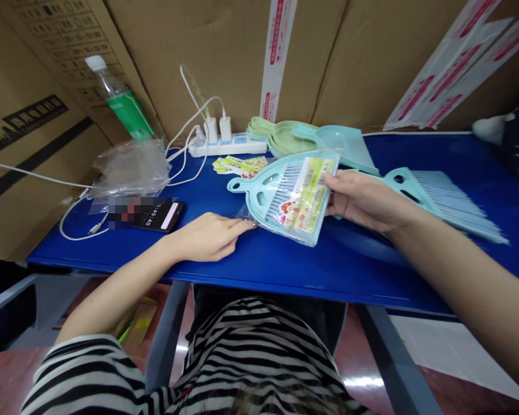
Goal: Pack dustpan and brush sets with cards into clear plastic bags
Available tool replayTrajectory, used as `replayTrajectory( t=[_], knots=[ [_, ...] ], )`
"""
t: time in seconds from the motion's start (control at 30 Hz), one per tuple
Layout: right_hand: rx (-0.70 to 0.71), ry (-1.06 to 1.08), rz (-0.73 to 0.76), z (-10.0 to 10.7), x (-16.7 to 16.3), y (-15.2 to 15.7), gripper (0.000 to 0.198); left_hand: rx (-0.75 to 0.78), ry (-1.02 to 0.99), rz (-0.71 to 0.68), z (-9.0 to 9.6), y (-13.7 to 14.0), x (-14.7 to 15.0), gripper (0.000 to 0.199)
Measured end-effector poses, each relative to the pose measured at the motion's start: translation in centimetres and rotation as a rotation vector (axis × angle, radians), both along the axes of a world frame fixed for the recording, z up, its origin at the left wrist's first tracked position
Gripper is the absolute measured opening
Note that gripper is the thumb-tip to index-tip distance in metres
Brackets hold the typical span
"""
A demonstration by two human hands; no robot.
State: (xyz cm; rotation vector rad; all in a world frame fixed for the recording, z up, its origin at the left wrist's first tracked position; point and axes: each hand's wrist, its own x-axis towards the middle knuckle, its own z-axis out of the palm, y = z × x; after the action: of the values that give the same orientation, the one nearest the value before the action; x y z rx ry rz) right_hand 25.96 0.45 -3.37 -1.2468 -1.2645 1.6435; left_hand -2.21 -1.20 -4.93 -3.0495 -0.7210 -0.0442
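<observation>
A light-blue dustpan (259, 199) with a brush and a printed card (308, 193) sits inside a clear plastic bag (281, 229), tilted above the table. My right hand (363, 199) grips the bagged set at its wide right end, thumb on top and fingers underneath. At the bag's lower left edge is my left hand (207, 237), low over the table. Its forefinger reaches out to the plastic and the other fingers are curled; it appears to pinch the bag's edge.
Behind lie green dustpans (281, 135) and a blue dustpan (346, 144); a loose brush (454, 199) is at right. Printed cards (240, 165), a power strip (242, 146) with cables, plastic bags (132, 170), a phone (160, 216) and a bottle (127, 109) are around. Cardboard (225, 52) walls the back.
</observation>
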Motion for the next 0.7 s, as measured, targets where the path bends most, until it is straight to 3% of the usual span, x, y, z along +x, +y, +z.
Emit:
replayTrajectory(
  t=[0.2, 0.37, 0.53, 0.7],
  knots=[
    [0.086, -0.010, 0.125, -0.9, 0.7, 0.2, 0.051, 0.002, 0.013, 0.002, 0.1, 0.0, 0.0, 0.040],
    [0.107, -0.014, 0.120, -1.0, 0.6, 0.1, 0.057, 0.023, -0.005, -0.019, 0.1, 0.0, 0.0, 0.038],
    [0.151, -0.035, 0.016, 0.3, 0.8, -0.1, 0.073, 0.002, -0.017, -0.019, -0.1, 0.1, -0.1, 0.038],
    [0.336, -0.175, -0.154, 1.1, 4.3, 1.3, 0.060, -0.036, 0.031, 0.022, 0.1, 0.1, -0.1, 0.040]
  ],
)
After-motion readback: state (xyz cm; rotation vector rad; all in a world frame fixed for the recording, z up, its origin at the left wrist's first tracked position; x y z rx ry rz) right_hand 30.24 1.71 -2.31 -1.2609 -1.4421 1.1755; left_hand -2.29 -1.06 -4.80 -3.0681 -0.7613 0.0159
